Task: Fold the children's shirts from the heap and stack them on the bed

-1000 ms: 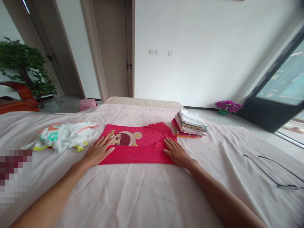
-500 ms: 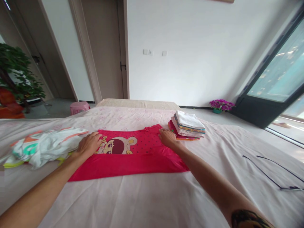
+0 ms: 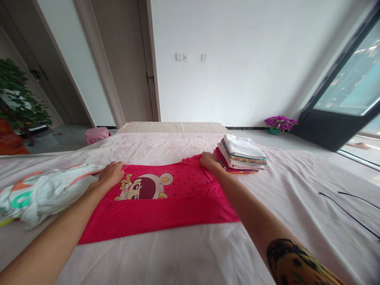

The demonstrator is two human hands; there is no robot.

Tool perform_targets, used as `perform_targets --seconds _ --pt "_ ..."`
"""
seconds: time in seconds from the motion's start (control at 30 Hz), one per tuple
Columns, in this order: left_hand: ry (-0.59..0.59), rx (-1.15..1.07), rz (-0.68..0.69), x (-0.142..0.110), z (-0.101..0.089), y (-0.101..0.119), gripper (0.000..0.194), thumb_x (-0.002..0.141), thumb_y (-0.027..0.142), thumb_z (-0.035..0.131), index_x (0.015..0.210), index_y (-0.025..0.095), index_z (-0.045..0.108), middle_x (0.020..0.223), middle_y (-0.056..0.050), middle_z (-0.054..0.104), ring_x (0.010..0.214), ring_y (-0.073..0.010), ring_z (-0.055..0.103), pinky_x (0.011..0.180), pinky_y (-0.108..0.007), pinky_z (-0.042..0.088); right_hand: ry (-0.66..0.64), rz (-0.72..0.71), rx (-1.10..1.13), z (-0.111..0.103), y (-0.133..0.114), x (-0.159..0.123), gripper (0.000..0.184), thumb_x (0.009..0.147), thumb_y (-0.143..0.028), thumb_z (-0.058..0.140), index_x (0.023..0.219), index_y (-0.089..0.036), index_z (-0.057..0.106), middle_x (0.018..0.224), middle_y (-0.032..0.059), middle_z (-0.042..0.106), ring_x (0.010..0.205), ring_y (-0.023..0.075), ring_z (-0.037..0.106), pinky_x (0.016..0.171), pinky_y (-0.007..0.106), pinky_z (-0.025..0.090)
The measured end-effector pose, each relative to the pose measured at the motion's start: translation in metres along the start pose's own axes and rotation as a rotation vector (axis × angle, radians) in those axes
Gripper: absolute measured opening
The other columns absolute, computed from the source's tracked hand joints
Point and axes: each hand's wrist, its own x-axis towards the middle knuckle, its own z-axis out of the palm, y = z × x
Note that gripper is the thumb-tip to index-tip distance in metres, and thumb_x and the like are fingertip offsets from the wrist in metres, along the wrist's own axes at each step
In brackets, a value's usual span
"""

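A red shirt with a printed cartoon figure and dark dots lies on the pale bedsheet in front of me, its near part folded up over the front. At its far left corner, my left hand is closed with the fingertips pinching the fabric. My right hand grips the far right corner, fingers curled and partly hidden behind the hand. Just beyond that hand stands a stack of folded clothes, white on top. A crumpled white garment with orange and green parts lies beside my left forearm.
Dark-framed glasses rest on the sheet at the right, partly out of view. Beyond the bed are a pink stool, a leafy plant and a pot of purple flowers.
My fingers have curled in on the shirt's far corners, where they lay flatter before. The view has shifted slightly, and the shirt stays folded on the sheet.
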Motion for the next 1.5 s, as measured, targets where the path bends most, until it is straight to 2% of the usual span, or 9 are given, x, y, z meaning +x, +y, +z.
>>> perform_targets --seconds 0.1,0.2,0.4,0.5,0.67,0.9,1.1,1.27,1.5 --pt "0.014 -0.004 -0.019 -0.012 -0.01 0.001 0.041 0.085 0.03 0.043 0.117 0.019 0.065 0.115 -0.016 0.065 0.102 -0.0306 0.065 0.08 -0.037 0.05 0.018 -0.069 0.066 -0.003 0.005 -0.006 0.03 0.084 -0.021 0.056 0.108 -0.011 0.072 0.111 0.0197 0.071 0.103 0.0285 0.067 0.082 0.032 0.05" --pt "0.081 -0.056 -0.013 -0.034 -0.027 -0.001 0.033 0.085 0.031 0.043 0.106 0.021 0.066 0.116 -0.012 0.063 0.101 -0.0265 0.064 0.078 -0.033 0.049 0.08 -0.156 0.145 -0.01 0.016 -0.019 0.03 0.086 -0.021 0.052 0.109 -0.018 0.071 0.114 0.0117 0.07 0.104 0.0222 0.065 0.083 0.027 0.048" --pt "0.259 -0.2 0.065 -0.098 -0.055 -0.012 0.02 0.084 0.027 0.044 0.096 0.022 0.059 0.116 -0.004 0.063 0.101 -0.0195 0.062 0.084 -0.028 0.045 0.186 -0.472 0.632 -0.02 0.052 -0.074 0.019 0.082 -0.02 0.054 0.097 -0.015 0.065 0.088 0.0043 0.07 0.081 0.0167 0.064 0.073 0.026 0.05" --pt "0.223 -0.266 0.095 -0.129 -0.05 -0.017 0.017 0.08 0.025 0.046 0.093 0.023 0.058 0.11 -0.001 0.067 0.095 -0.0174 0.063 0.083 -0.026 0.044 0.129 -0.578 0.679 -0.017 0.073 -0.114 0.021 0.075 -0.014 0.055 0.094 -0.015 0.064 0.085 0.0032 0.069 0.077 0.0161 0.063 0.071 0.026 0.05" --pt "0.085 -0.392 0.012 -0.162 -0.033 -0.025 0.02 0.078 0.031 0.05 0.093 0.023 0.06 0.097 0.001 0.071 0.085 -0.0179 0.066 0.078 -0.025 0.045 0.018 -0.642 0.516 -0.014 0.095 -0.168 0.047 0.063 -0.001 0.047 0.1 -0.019 0.069 0.096 0.0027 0.072 0.087 0.0174 0.065 0.08 0.028 0.05" --pt "0.097 -0.461 -0.085 -0.17 -0.042 -0.031 0.026 0.075 0.032 0.051 0.096 0.022 0.061 0.094 0.002 0.073 0.084 -0.0183 0.067 0.073 -0.024 0.047 0.09 -0.585 0.596 -0.027 0.106 -0.186 0.037 0.066 -0.006 0.049 0.092 -0.02 0.071 0.092 0.0029 0.072 0.088 0.0194 0.066 0.084 0.031 0.05" --pt "0.083 -0.506 -0.091 -0.171 -0.031 -0.041 0.027 0.077 0.032 0.05 0.1 0.022 0.061 0.099 0.0 0.073 0.09 -0.0194 0.067 0.079 -0.025 0.047 0.007 -0.513 0.686 -0.025 0.119 -0.191 0.021 0.077 -0.019 0.054 0.091 -0.018 0.069 0.088 0.0032 0.072 0.084 0.0207 0.065 0.078 0.032 0.051" --pt "0.082 -0.45 -0.01 -0.175 -0.027 -0.043 0.022 0.076 0.03 0.048 0.094 0.024 0.059 0.104 0.001 0.073 0.095 -0.0193 0.067 0.085 -0.026 0.046 0.024 -0.644 0.599 -0.032 0.122 -0.203 0.017 0.076 -0.015 0.054 0.087 -0.018 0.067 0.087 0.004 0.068 0.081 0.0184 0.062 0.077 0.03 0.049" --pt "0.081 -0.403 0.051 -0.178 -0.021 -0.044 0.021 0.073 0.029 0.047 0.089 0.024 0.06 0.105 0.0 0.074 0.098 -0.0202 0.066 0.09 -0.028 0.045 -0.025 -0.781 0.32 -0.031 0.125 -0.216 0.036 0.07 -0.005 0.046 0.094 -0.022 0.068 0.095 0.0053 0.069 0.091 0.0197 0.062 0.085 0.031 0.049"
